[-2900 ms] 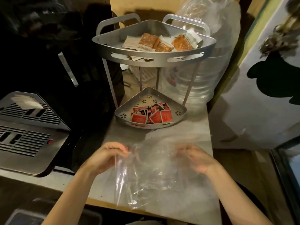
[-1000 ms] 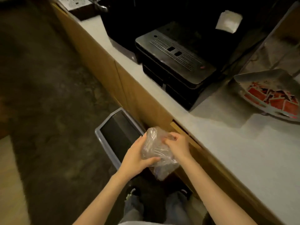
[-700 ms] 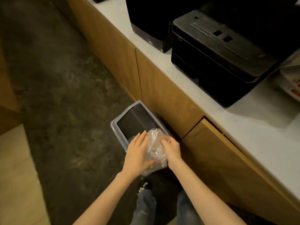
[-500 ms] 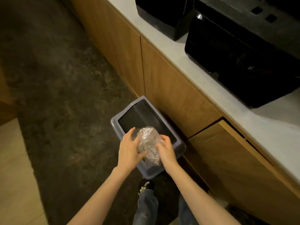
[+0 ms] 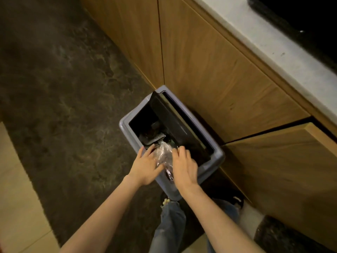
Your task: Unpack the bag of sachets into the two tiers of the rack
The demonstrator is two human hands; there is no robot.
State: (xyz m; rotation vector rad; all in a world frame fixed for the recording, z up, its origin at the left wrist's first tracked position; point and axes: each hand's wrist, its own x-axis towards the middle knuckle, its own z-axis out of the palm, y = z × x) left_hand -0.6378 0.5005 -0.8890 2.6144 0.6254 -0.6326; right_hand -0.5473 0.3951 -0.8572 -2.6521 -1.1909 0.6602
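Clear plastic, a crumpled bag [image 5: 162, 152], is pressed between two hands at the near edge of a grey swing-lid bin [image 5: 218, 156]. At 9 o'clock of the bag, the left hand [image 5: 145, 166] lies against it with straight fingers. At 3 o'clock, the right hand [image 5: 184, 166] curls its fingers over it. Beyond, at 12 o'clock, the dark lid [image 5: 175, 118] tilts inward. Wooden cabinet doors [image 5: 209, 70] stand behind the bin under a pale countertop [image 5: 273, 50].

The bin's [image 5: 217, 154] dark inside is indistinct, and the right hand [image 5: 184, 165] hides part of the crumpled bag [image 5: 163, 153].
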